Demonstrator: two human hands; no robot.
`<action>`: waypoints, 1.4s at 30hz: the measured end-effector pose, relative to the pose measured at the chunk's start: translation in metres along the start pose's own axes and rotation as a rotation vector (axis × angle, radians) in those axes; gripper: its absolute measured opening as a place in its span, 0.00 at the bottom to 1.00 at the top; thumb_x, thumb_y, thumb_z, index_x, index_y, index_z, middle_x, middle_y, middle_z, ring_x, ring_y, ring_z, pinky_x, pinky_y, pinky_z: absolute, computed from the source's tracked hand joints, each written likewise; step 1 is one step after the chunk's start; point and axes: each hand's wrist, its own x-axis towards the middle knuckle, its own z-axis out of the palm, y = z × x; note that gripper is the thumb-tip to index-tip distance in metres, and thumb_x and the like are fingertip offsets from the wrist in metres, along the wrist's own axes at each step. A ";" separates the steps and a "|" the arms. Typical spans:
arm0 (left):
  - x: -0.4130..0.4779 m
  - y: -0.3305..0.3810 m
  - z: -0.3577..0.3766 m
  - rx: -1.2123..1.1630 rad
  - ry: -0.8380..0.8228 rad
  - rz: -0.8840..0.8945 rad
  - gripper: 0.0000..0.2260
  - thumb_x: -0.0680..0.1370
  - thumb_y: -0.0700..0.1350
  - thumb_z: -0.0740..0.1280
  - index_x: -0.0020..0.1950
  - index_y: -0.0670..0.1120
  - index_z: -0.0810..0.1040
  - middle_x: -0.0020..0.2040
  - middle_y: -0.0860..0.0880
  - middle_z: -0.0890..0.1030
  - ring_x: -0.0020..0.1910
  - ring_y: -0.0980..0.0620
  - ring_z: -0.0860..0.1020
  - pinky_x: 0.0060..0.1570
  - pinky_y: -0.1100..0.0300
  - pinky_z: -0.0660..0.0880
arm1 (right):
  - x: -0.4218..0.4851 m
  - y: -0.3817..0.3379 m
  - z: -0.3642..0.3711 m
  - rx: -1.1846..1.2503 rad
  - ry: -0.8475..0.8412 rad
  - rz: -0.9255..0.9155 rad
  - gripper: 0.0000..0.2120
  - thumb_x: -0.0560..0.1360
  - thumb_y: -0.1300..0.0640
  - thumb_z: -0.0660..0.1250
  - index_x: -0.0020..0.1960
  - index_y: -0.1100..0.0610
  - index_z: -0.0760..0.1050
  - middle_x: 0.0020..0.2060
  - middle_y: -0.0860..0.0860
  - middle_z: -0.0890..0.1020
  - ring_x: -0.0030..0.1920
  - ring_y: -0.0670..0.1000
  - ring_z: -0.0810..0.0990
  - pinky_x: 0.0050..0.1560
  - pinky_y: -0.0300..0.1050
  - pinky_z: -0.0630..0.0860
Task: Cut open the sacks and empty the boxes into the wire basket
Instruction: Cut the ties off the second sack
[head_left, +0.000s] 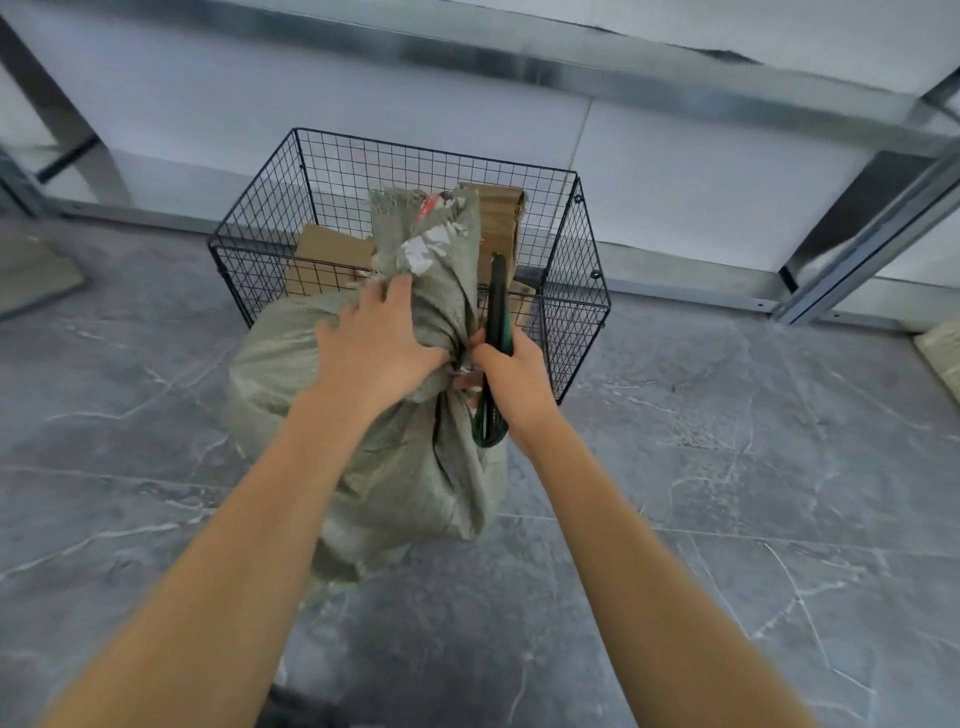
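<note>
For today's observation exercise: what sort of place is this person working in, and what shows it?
Probably a stockroom or warehouse: galvanised metal shelving frames, a black wire mesh basket holding brown cardboard boxes, and a tied grey-green woven sack on the grey marbled floor.

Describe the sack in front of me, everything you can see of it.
The sack is grey-green woven fabric, bulging, standing on the grey floor just in front of the wire basket. Its neck is cinched tight, not yet cut; the frayed top above it carries torn white and red label scraps. The left hand grips it beside the neck; the right hand, holding a dark cutter, touches the neck.
</note>
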 end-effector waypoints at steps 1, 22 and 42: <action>0.001 -0.004 0.000 -0.017 -0.008 -0.001 0.35 0.72 0.57 0.68 0.75 0.50 0.57 0.71 0.45 0.67 0.69 0.41 0.67 0.65 0.40 0.65 | 0.001 0.002 0.004 -0.004 -0.016 -0.001 0.07 0.75 0.69 0.60 0.44 0.58 0.67 0.29 0.54 0.73 0.26 0.54 0.75 0.23 0.42 0.70; 0.015 -0.026 -0.030 -1.233 0.099 -0.190 0.08 0.78 0.50 0.64 0.55 0.48 0.74 0.53 0.48 0.80 0.46 0.53 0.80 0.42 0.61 0.78 | 0.007 -0.019 0.035 -0.228 -0.055 -0.180 0.07 0.75 0.65 0.66 0.42 0.58 0.70 0.23 0.49 0.73 0.20 0.48 0.69 0.24 0.41 0.70; 0.019 -0.019 -0.010 -1.204 -0.189 -0.130 0.16 0.67 0.46 0.69 0.47 0.34 0.82 0.48 0.33 0.82 0.48 0.40 0.81 0.57 0.47 0.75 | 0.007 -0.049 0.011 0.456 -0.069 0.041 0.07 0.77 0.70 0.61 0.47 0.59 0.69 0.33 0.52 0.68 0.22 0.45 0.66 0.22 0.38 0.67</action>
